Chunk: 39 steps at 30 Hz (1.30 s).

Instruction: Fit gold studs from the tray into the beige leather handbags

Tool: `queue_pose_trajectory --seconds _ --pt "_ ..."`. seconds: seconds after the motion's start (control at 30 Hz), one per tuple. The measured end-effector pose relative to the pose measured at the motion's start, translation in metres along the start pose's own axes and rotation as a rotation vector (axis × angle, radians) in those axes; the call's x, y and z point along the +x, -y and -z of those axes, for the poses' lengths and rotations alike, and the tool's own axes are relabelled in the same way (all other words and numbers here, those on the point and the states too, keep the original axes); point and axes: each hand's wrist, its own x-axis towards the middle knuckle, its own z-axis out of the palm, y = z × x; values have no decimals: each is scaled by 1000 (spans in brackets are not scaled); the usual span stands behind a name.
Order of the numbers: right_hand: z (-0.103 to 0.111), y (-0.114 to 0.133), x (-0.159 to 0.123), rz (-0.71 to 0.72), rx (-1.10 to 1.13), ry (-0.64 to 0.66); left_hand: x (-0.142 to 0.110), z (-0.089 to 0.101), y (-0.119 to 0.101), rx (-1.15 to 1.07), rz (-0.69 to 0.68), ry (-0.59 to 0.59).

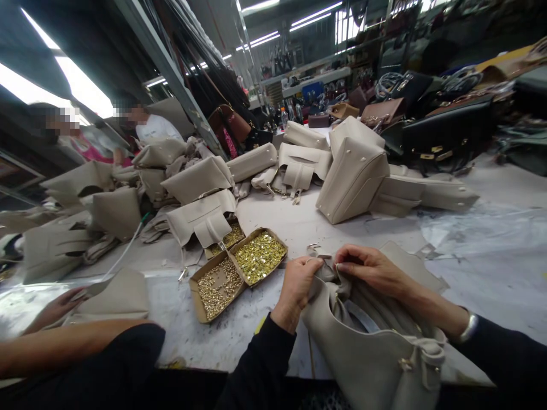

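Note:
A beige handbag point(363, 347) stands tilted at the table's front edge, its mouth toward me and its lining showing. My left hand point(296, 287) is closed on the rim at the bag's far left corner, thumb on top. Close beside it, my right hand point(371, 270) pinches the lining or edge at the same corner; whatever small part lies between its fingertips is too small to make out. A small metal fitting point(314, 248) shows just beyond my left thumb. Left of my hands are a cardboard tray of shiny gold pieces point(260, 256) and another of small gold studs point(219, 287).
Several beige bags, such as a studded one point(354, 176), are piled across the table's back. A co-worker's arm point(77, 341) reaches in at left, holding a beige bag point(115, 296). Black bags point(444, 136) lie at back right. Two people sit beyond the pile.

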Motion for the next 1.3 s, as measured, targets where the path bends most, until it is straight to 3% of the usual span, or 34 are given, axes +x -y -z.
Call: queue_pose_trajectory --seconds 0.17,0.4,0.67,0.83,0.97,1.3 --pt "-1 2 3 63 -56 6 0 2 2 -9 11 -5" --pt "2 -4 1 29 -114 3 2 1 5 -19 19 20" --pt "5 -10 -1 -8 -15 -20 5 -3 11 20 -9 6" --pt "8 -6 -8 -48 196 69 3 -5 11 44 -30 -22" --pt "10 1 -13 -66 192 151 2 -5 10 37 -21 -38" --pt "7 4 -16 -25 54 25 -3 -3 10 16 -32 -34"
